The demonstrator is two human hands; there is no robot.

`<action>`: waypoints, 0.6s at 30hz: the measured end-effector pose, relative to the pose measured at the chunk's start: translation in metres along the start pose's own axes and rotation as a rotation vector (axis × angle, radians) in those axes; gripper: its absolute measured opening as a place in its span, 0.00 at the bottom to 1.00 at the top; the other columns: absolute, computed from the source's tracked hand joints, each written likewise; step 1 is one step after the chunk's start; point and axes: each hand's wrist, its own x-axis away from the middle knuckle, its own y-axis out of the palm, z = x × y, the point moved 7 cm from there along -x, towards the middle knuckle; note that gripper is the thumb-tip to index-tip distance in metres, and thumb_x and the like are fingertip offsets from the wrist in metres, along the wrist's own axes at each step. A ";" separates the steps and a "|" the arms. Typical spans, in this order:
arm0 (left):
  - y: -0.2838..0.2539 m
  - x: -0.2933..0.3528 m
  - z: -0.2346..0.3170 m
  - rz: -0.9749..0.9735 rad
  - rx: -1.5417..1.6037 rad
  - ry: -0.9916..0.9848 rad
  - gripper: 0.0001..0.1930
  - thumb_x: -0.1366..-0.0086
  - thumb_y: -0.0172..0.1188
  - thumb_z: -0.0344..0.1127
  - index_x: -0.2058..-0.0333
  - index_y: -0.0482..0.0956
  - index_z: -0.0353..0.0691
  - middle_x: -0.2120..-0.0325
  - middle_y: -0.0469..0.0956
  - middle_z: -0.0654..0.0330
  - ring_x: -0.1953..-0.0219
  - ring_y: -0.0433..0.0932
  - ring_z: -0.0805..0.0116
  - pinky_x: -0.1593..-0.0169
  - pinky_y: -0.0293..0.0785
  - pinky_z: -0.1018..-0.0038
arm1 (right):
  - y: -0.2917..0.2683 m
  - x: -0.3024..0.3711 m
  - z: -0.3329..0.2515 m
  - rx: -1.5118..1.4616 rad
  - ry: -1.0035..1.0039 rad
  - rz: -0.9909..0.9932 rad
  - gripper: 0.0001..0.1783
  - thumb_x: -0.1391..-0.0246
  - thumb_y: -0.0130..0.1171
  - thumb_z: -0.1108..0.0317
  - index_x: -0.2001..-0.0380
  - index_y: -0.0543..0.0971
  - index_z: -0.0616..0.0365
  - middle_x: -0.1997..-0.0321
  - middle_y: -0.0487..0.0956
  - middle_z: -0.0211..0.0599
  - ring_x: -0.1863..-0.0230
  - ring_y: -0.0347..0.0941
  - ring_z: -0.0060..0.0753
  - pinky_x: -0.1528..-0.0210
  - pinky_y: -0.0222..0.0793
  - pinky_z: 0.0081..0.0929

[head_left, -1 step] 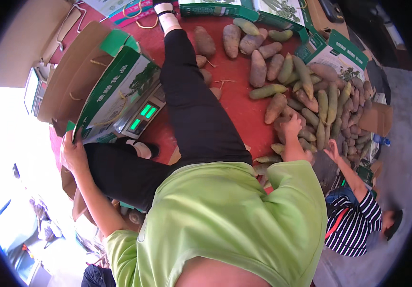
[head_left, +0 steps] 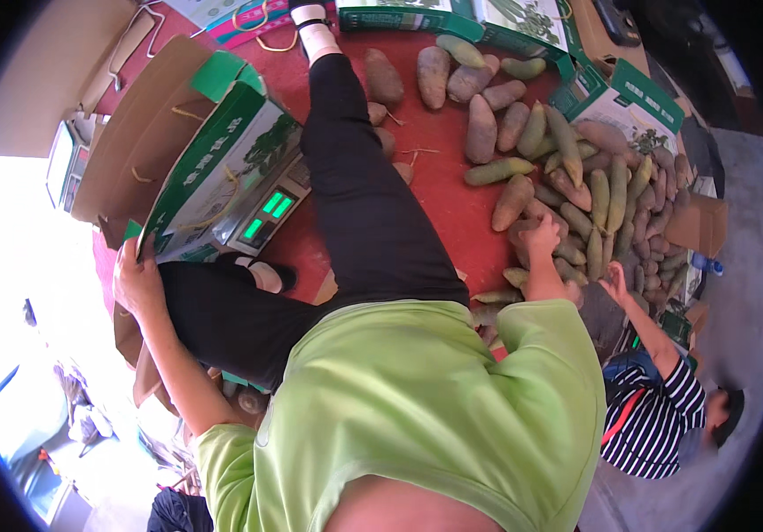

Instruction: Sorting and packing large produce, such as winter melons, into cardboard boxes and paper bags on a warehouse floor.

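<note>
The fingers of my left hand (head_left: 137, 282) are closed on the near edge of an open green-and-white cardboard box (head_left: 208, 173), which stands on a weighing scale (head_left: 273, 211) with a green-lit display. Over on the right, my right hand (head_left: 541, 239) reaches down into a heap of radishes. Its fingers curl round a reddish-brown radish that they partly cover. Around it lie green radishes (head_left: 600, 199) and reddish-brown radishes (head_left: 512, 202), long and plump.
A co-worker in a striped shirt (head_left: 652, 421) reaches toward the heap from the lower right. More printed boxes (head_left: 395, 18) line the far edge of the red floor covering (head_left: 439, 199). My outstretched leg (head_left: 359, 168) lies between the scale and the heap.
</note>
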 end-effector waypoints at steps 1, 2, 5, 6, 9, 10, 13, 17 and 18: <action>-0.001 0.001 -0.004 0.037 0.047 0.027 0.12 0.39 0.56 0.48 0.66 0.77 0.46 0.71 0.79 0.57 0.67 0.77 0.52 0.68 0.70 0.60 | 0.002 0.004 -0.006 -0.005 -0.060 -0.060 0.39 0.61 0.66 0.56 0.44 0.64 0.53 0.41 0.63 0.47 0.39 0.57 0.53 0.40 0.57 0.45; -0.001 0.003 -0.010 0.044 0.036 0.005 0.12 0.39 0.56 0.48 0.66 0.77 0.46 0.71 0.79 0.57 0.67 0.77 0.52 0.68 0.70 0.60 | 0.002 0.008 -0.013 -0.008 -0.120 -0.121 0.45 0.54 0.62 0.47 0.38 0.58 0.57 0.37 0.62 0.49 0.36 0.52 0.53 0.37 0.50 0.50; -0.008 0.003 0.006 0.034 -0.012 0.043 0.13 0.39 0.56 0.49 0.68 0.76 0.46 0.69 0.78 0.59 0.66 0.77 0.53 0.68 0.71 0.61 | -0.001 0.019 -0.016 -0.029 -0.044 -0.165 0.42 0.55 0.68 0.60 0.39 0.59 0.56 0.35 0.54 0.52 0.35 0.48 0.60 0.38 0.59 0.46; -0.008 0.002 0.007 0.044 -0.015 0.045 0.12 0.40 0.56 0.48 0.68 0.76 0.46 0.70 0.78 0.60 0.66 0.77 0.54 0.68 0.71 0.61 | -0.002 0.016 -0.021 0.047 -0.202 -0.121 0.42 0.56 0.65 0.50 0.42 0.63 0.60 0.40 0.63 0.54 0.37 0.53 0.55 0.36 0.47 0.50; -0.013 0.004 0.011 0.046 0.010 0.016 0.12 0.40 0.56 0.47 0.69 0.76 0.46 0.71 0.78 0.60 0.67 0.77 0.53 0.67 0.71 0.61 | -0.009 0.007 -0.033 -0.024 -0.186 -0.093 0.38 0.57 0.67 0.54 0.42 0.65 0.43 0.36 0.57 0.50 0.37 0.50 0.61 0.39 0.56 0.51; -0.015 0.004 0.012 0.058 0.018 0.020 0.11 0.40 0.57 0.46 0.69 0.76 0.46 0.71 0.78 0.59 0.67 0.77 0.54 0.67 0.71 0.61 | -0.024 0.008 -0.050 -0.093 -0.244 0.000 0.36 0.64 0.70 0.57 0.47 0.69 0.47 0.43 0.63 0.48 0.41 0.57 0.55 0.41 0.60 0.44; -0.018 0.007 0.012 0.071 0.013 0.009 0.10 0.41 0.57 0.45 0.69 0.76 0.46 0.72 0.77 0.59 0.67 0.77 0.54 0.66 0.71 0.61 | -0.080 0.024 -0.108 -0.351 -0.447 0.160 0.36 0.71 0.73 0.62 0.52 0.73 0.52 0.52 0.70 0.45 0.48 0.67 0.48 0.44 0.62 0.37; -0.016 0.008 0.011 0.063 -0.010 -0.003 0.07 0.43 0.58 0.41 0.69 0.76 0.46 0.71 0.78 0.59 0.67 0.77 0.54 0.65 0.72 0.62 | -0.144 0.040 -0.198 -0.708 -0.703 0.203 0.34 0.70 0.73 0.64 0.54 0.74 0.57 0.52 0.70 0.43 0.48 0.67 0.43 0.44 0.63 0.34; -0.016 0.009 0.010 0.064 -0.008 -0.001 0.07 0.44 0.58 0.40 0.69 0.76 0.46 0.71 0.78 0.59 0.67 0.77 0.54 0.64 0.72 0.62 | -0.168 0.057 -0.227 -0.766 -0.798 0.199 0.33 0.70 0.73 0.64 0.55 0.74 0.57 0.52 0.70 0.42 0.49 0.67 0.42 0.45 0.63 0.34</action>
